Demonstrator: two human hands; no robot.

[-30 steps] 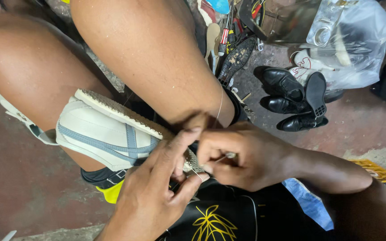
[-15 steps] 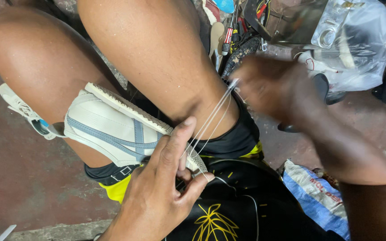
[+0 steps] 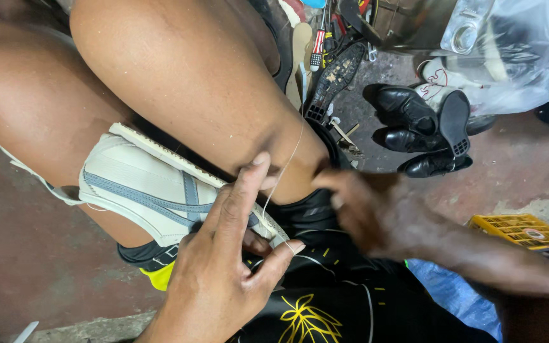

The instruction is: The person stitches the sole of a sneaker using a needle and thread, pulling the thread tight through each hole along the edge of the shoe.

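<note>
I keep the white sneaker (image 3: 138, 190) with its grey-blue stripes wedged between my bare knees, sole edge turned up, so it stays put without a hand having to grip it. My left hand (image 3: 223, 267) lies over the heel end of the shoe, fingers spread and the thumb hooked under the sole edge, pressing the seam flat where the thread (image 3: 285, 166) comes out. That pale thread runs up from under my fingers, taut across my thigh. My right hand (image 3: 376, 213) is just beside the shoe, blurred, its fingers curled in; I cannot tell whether they pinch the thread or a needle. Further right, on the reddish floor, lie black leather shoes (image 3: 414, 124), a clear plastic bag (image 3: 509, 51) and a yellow crate (image 3: 525, 230).
</note>
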